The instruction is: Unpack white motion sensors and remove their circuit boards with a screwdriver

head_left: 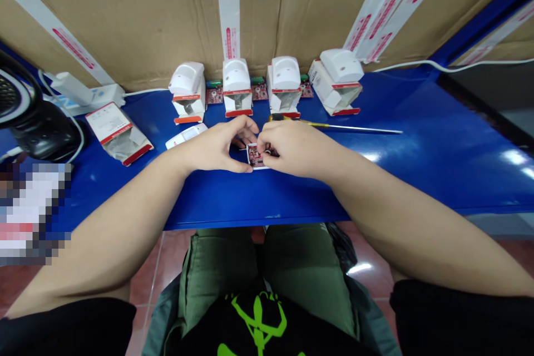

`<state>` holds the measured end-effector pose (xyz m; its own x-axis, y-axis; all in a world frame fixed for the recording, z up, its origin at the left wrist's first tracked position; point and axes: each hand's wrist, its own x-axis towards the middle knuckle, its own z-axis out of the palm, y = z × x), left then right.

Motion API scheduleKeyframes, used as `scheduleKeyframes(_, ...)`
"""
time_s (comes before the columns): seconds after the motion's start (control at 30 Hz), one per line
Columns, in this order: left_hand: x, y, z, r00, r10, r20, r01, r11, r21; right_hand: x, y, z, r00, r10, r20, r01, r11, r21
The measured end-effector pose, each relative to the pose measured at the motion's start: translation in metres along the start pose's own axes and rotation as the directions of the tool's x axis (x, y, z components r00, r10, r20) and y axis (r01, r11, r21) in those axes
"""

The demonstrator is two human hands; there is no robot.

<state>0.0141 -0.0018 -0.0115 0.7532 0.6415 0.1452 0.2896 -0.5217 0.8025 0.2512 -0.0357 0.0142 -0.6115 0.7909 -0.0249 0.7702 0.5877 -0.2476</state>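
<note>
A white detector housing with a red circuit board in it lies on the blue table between my hands. My left hand curves around its left side, the thumb at the near edge and the fingers at the far edge. Over the board's right part, my right hand has its fingers pinched together; whatever is in them is hidden. Left of the board, partly behind my left hand, lies a white detector cover. A screwdriver with a yellow handle rests just beyond my right hand.
Several white motion detectors sit on small boxes along the cardboard backing, with red circuit boards between them. An opened box, a power strip and a black device are at left. The table's front edge is close to my lap.
</note>
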Motion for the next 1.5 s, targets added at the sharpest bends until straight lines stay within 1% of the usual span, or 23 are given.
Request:
scheduleKeyframes(0.23, 0.0, 0.002, 0.001, 1.0, -0.013, 0.004, 0.013, 1.0, -0.003, 0.005, -0.007, -0.001, 0.998, 0.055, 0.041, -0.054, 0.998, -0.022)
scheduleKeyframes(0.4, 0.0, 0.004, 0.0, 1.0, -0.015, 0.002, 0.015, 1.0, 0.004, 0.006, -0.006, -0.001, 0.996, 0.085, 0.027, -0.086, 0.995, 0.049)
scheduleKeyframes(0.67, 0.0, 0.003, 0.001, 1.0, -0.017, 0.003, 0.017, 1.0, 0.007, 0.006, -0.004, -0.003, 0.994, 0.109, 0.025, -0.112, 0.987, 0.114)
scheduleKeyframes(0.8, 0.0, 0.003, 0.001, 1.0, -0.011, 0.001, 0.011, 1.0, 0.014, 0.004, -0.004, -0.004, 0.996, 0.093, 0.011, -0.094, 0.989, 0.115)
scheduleKeyframes(1.0, 0.0, 0.002, 0.0, 1.0, -0.008, 0.006, 0.008, 1.0, 0.011, 0.001, 0.001, -0.002, 0.999, 0.032, 0.0, -0.032, 0.995, 0.092)
scheduleKeyframes(1.23, 0.0, 0.002, 0.001, 1.0, -0.015, -0.006, 0.015, 1.0, 0.012, 0.003, 0.0, -0.001, 0.998, 0.06, 0.013, -0.061, 0.994, 0.092)
scheduleKeyframes(1.37, 0.001, 0.003, 0.001, 1.0, -0.011, 0.001, 0.011, 1.0, 0.013, 0.004, 0.001, -0.002, 0.999, 0.025, 0.035, -0.028, 0.996, 0.09)
scheduleKeyframes(1.5, 0.0, 0.003, 0.001, 1.0, -0.012, 0.002, 0.012, 1.0, 0.013, 0.003, 0.003, -0.001, 1.0, -0.007, 0.022, 0.005, 0.996, 0.087)
